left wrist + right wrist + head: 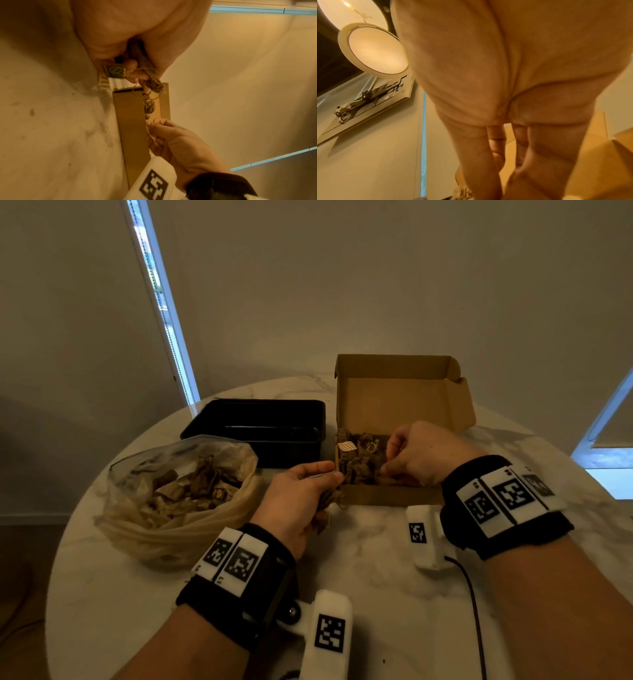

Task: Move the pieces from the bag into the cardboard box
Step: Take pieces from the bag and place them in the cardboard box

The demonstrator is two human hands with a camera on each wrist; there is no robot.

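Two hands at work over a round marble table [376,577]. Far left sits the clear plastic bag [178,498], mouth open, many brown braided pieces [185,484] inside. Behind it, a black tray [260,426]. Just right of the bag, the left hand [301,498] is curled round a bunch of braided pieces [152,82], held at the near left corner of the cardboard box [394,494]; a small dark tag [115,71] with a peace sign hangs from the bunch. The box stands open, lid flap upright at the back, a pile of pieces [359,460] in its left half, one white tag [346,446] showing. The right hand [421,453] reaches into the box, fingertips [154,123] pressed together on a piece in the pile. Both wrists wear black bands with white marker blocks. Window strips glow at left and far right.
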